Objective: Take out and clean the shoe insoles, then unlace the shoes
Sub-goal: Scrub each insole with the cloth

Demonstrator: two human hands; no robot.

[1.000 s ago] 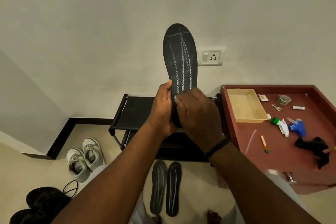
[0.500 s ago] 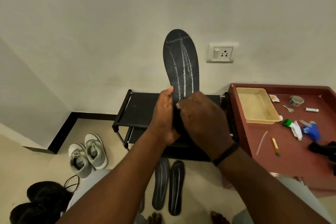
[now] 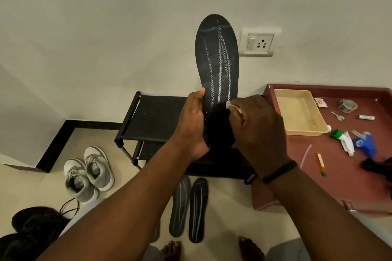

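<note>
While the pale wall (image 3: 106,27) fills the background, I see the maroon table (image 3: 331,176) on the right and the black shoe rack (image 3: 152,121) low against the wall. Down on the floor sit the grey sneakers (image 3: 89,174), side by side at left, and the black shoes (image 3: 31,231) in the bottom-left corner, partly out of view, with a black lace looping out beside them. Now the main thing: the black insole (image 3: 217,59) stands upright in front of me, toe end up, pale cross-hatched lines running its length. My left hand (image 3: 194,125) grips its lower left edge, thumb laid up along the side, fingers wrapped behind. My right hand (image 3: 258,129) sits against the lower right part of the insole, fingers curled around a small whitish wipe (image 3: 229,104) that peeks out at the knuckles and touches the insole's right edge. The heel end is hidden between both hands. Two more dark insoles (image 3: 188,205) lie flat on the floor below my arms, parallel and just apart. On the table, a cream tray (image 3: 301,131) stands nearest my right hand, then a blue spray head (image 3: 366,144), keys (image 3: 338,115) and a tape roll (image 3: 347,105).
</note>
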